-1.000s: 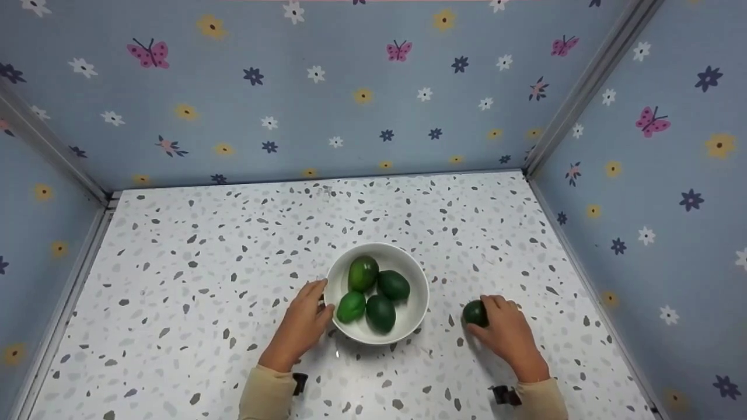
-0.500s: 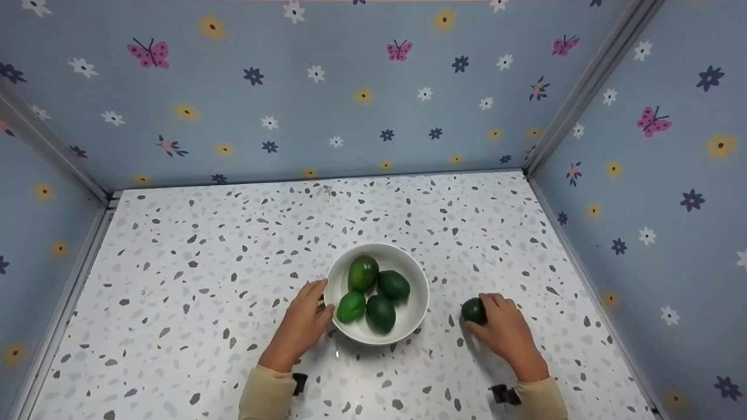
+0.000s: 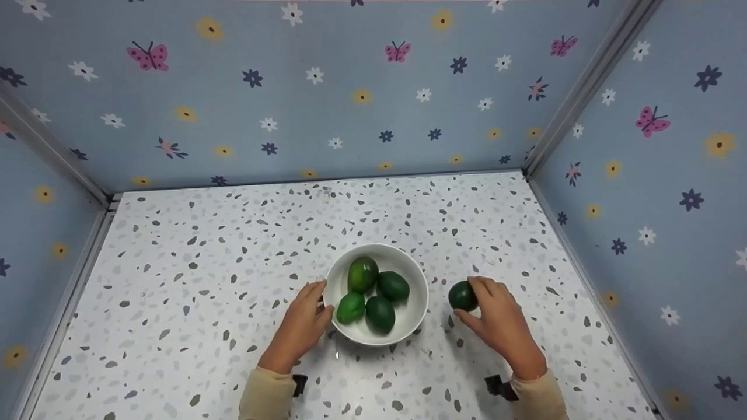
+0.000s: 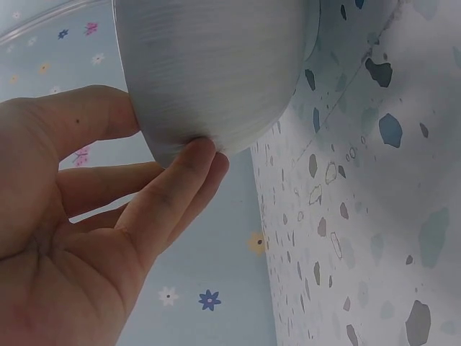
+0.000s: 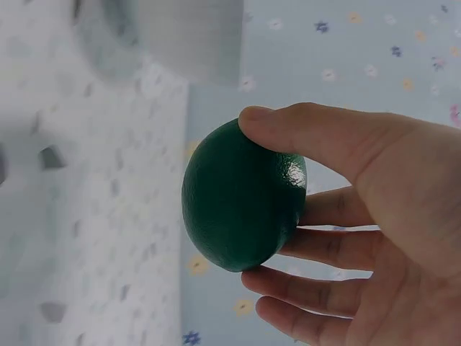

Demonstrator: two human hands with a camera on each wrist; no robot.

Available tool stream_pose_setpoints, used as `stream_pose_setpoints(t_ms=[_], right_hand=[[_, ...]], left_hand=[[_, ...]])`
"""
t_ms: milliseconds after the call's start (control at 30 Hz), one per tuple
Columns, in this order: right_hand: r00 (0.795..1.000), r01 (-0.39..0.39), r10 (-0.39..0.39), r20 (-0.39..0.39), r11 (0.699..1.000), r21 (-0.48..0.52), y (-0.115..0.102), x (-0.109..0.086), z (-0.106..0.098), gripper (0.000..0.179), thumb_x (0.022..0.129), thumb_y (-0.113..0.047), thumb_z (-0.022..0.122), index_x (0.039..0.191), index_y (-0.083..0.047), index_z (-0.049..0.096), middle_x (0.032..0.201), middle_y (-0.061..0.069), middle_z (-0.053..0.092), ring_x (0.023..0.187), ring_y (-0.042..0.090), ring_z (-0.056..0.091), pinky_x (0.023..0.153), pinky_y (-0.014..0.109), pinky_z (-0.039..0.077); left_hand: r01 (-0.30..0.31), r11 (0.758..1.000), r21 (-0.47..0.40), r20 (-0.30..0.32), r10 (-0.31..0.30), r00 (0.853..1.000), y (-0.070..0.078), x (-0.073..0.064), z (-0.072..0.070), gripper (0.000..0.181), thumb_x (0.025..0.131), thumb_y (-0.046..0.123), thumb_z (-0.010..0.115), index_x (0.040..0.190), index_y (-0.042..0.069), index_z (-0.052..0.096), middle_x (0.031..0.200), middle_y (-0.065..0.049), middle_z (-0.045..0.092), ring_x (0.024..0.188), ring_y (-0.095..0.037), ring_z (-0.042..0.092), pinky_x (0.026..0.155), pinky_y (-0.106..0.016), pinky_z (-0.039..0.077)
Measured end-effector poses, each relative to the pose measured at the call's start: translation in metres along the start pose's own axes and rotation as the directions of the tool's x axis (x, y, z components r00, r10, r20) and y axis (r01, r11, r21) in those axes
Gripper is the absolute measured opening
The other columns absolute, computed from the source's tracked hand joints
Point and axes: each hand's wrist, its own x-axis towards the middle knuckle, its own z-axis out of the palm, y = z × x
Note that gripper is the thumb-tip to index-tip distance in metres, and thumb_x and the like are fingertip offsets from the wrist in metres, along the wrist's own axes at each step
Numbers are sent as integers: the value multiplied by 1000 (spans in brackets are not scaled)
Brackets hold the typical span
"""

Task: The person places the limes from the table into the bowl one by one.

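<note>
My right hand (image 3: 496,315) grips a dark green avocado (image 5: 238,198) with the thumb on one side and fingertips on the other. Avocado and hand are to the right of a white bowl (image 3: 417,309). My left hand (image 3: 300,321) holds the bowl's left side, thumb (image 4: 115,115) at the rim and fingers curved against the outer wall. Several green fruits lie inside the bowl: dark avocados (image 3: 380,315) and a smaller, brighter green one (image 3: 351,307). The left wrist view shows only the bowl's outside, its contents hidden.
A white speckled tabletop (image 3: 192,291) carries the bowl. Blue flowered panels (image 3: 327,105) close it in at the back and both sides, with grey metal strips (image 3: 589,87) along the corners. Each sleeve (image 3: 268,394) has a small black device at the cuff.
My right hand has carried the avocado up and left, closer to the bowl, and more of the avocado shows. The left hand and the bowl have stayed in place.
</note>
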Motion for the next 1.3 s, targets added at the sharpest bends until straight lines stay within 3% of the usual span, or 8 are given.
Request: stream_pose_setpoints(t_ms=[300,500,967,1300], right_hand=[[983,178,-176,-49,984,29,-33,22,0,70,74,-27,91,130,3,61,123,17,61,107,36,59,86,49,57],[969,245,-244,-33,969,39,-48,29,9,67,76,-30,89,129,2,62,123,15,61,106,33,58,88,46,56],[963,234,-240,122,970,59,-64,32,32,65,81,-34,84,130,1,60,124,12,61,106,28,58,90,41,56],[956,190,-195,218,981,43,-63,31,40,71,84,-42,80,135,1,57,125,13,61,109,30,59,93,46,55]], left_hand=[[-19,1000,-2,-16,19,1000,-2,-2,1,52,95,-3,62,143,-13,43,139,-27,48,121,-39,56,98,-31,55],[-18,1000,-4,-12,18,1000,-2,-1,2,52,95,-3,62,143,-13,44,138,-26,48,121,-38,56,97,-31,55],[-48,999,-11,-16,48,999,-4,-1,2,51,95,-5,61,142,-14,43,138,-27,48,122,-40,55,98,-30,55],[-65,998,9,-27,65,998,-3,0,1,51,95,-4,62,142,-14,44,137,-28,49,120,-40,56,98,-34,55]])
